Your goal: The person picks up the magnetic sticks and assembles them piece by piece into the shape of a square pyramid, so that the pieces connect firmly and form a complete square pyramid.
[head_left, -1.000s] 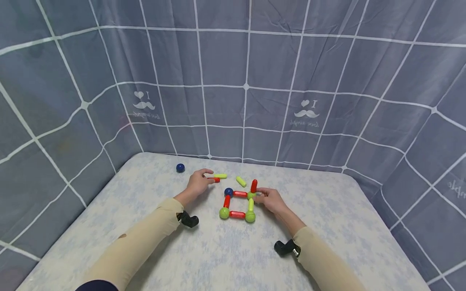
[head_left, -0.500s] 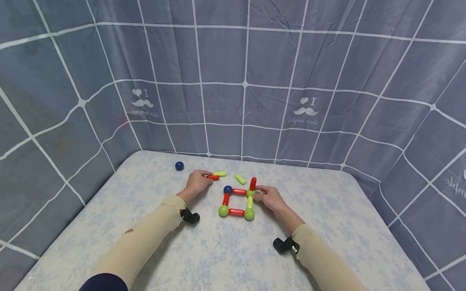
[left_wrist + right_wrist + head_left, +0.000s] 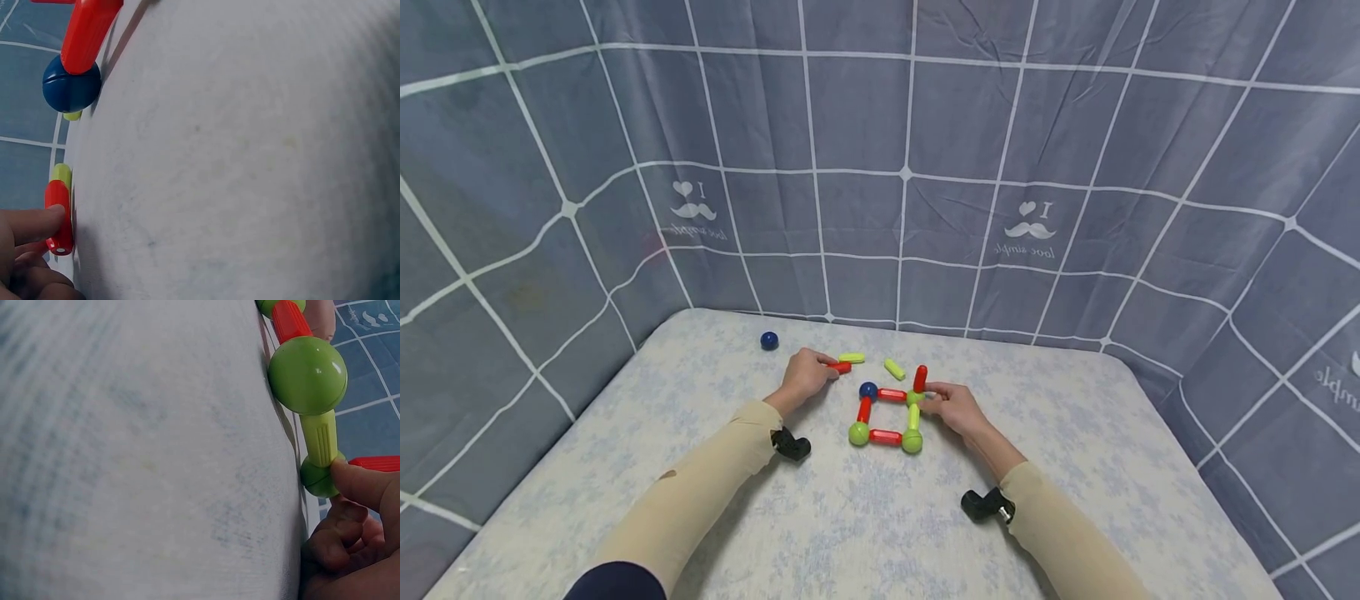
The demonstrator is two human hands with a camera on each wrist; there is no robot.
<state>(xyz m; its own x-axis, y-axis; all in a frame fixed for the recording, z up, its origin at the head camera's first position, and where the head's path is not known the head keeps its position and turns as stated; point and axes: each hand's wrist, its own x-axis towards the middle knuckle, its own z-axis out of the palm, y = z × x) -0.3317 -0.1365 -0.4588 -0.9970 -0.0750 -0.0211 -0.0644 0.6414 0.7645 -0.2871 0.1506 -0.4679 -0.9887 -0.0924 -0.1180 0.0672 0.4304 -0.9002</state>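
Note:
My left hand (image 3: 806,375) pinches a red magnetic rod (image 3: 841,367) lying on the table; its thumb presses the rod in the left wrist view. A square frame of rods and balls lies in the middle. Its back left corner is a blue ball (image 3: 868,391); the other corners are green balls. Red rods form three sides, and a yellow-green rod (image 3: 319,434) forms the right side. From the back right green ball (image 3: 317,479) a red rod (image 3: 921,379) stands up. My right hand (image 3: 957,408) pinches that ball with thumb and fingers, partly hiding it.
A yellow-green rod (image 3: 852,358) lies just behind the red rod in my left hand. Another yellow-green rod (image 3: 894,369) lies behind the frame. A loose blue ball (image 3: 769,341) sits at the table's back left. A grey checked curtain (image 3: 865,217) surrounds the table (image 3: 865,533).
My left fingers have closed on the red rod, their index finger coming down from its raised position. My right hand keeps its hold on the green ball. The view has tilted slightly.

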